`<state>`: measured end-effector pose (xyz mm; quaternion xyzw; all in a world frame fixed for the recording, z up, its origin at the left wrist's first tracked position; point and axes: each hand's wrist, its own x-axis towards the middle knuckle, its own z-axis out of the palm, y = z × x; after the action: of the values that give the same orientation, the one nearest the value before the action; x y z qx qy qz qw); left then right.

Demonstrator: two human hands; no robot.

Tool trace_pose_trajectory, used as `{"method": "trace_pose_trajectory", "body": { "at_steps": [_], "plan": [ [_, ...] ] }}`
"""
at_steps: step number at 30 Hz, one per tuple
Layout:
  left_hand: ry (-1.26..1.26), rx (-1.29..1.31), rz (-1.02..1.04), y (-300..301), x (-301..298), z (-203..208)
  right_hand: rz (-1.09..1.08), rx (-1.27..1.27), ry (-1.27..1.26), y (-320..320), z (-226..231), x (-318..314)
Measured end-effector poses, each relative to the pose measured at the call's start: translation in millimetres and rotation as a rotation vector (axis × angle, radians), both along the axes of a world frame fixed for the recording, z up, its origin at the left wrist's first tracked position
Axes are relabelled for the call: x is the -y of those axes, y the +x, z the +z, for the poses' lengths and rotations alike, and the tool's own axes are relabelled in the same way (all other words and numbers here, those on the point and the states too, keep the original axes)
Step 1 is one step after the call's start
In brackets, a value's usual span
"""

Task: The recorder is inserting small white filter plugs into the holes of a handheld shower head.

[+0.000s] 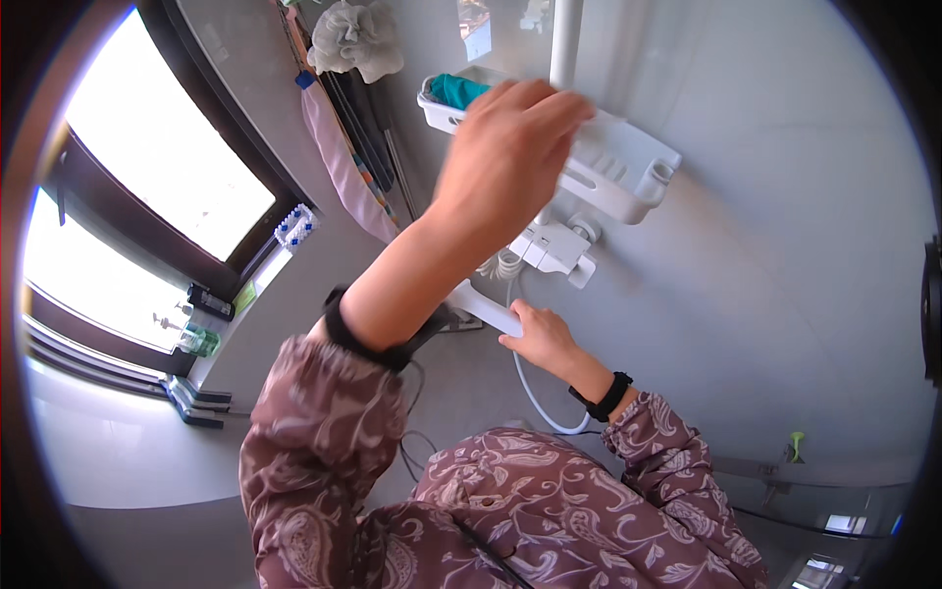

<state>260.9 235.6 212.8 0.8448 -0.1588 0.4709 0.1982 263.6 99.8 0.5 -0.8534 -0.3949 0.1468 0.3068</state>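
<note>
Behind the left hand [515,147], a white tray [620,201] holds a teal item [455,90].

Head cam, left of the worn pair, fisheye. Looks steeply down past wearer's patterned top [530,486] toward the white wall basket [613,201] ahead, window [172,137] on left. Left hand [510,147] close to lens, right hand [545,341] farther off. Straight edges bow near the rim.

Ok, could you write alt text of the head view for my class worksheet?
A person's right hand grips a white shower handle while the left hand is raised in front of a white rack; a bright window is at left.
</note>
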Motion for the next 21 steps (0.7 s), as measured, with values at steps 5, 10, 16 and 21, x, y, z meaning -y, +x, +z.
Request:
{"method": "trace_pose_trajectory", "body": {
  "at_steps": [5, 10, 16, 21],
  "plan": [
    [0.161, -0.268, 0.038, 60, 27, -28, 0.013, -0.07, 0.124, 9, -20, 5],
    [0.317, -0.528, 0.108, 54, 25, -26, 0.01, -0.108, 0.157, 8, -23, 2],
    [-0.136, -0.201, -0.016, -18, 14, -39, 0.003, -0.12, 0.195, 15, -28, 0],
    [-1.02, -0.762, 0.223, -129, 0, -168, 0.033, -0.163, 0.18, 5, -17, -12]
  ]
}}
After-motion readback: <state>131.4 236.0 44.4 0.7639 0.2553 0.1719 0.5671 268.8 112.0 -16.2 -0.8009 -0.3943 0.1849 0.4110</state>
